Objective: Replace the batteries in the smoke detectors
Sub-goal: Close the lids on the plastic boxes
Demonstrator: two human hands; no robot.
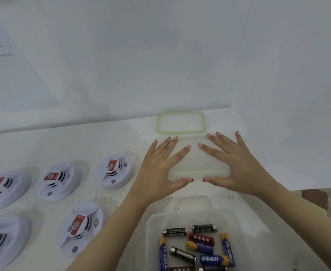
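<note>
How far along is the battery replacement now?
Done: the clear box stands open, loose batteries inside. In hand: left hand and right hand spread flat over a clear green-rimmed lid. Left: all five smoke detectors lie beside them, none looks opened or held.

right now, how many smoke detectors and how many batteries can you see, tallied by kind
smoke detectors: 5
batteries: 10, all in the clear tub, the lowest two cut by the frame edge
total: 15
</note>
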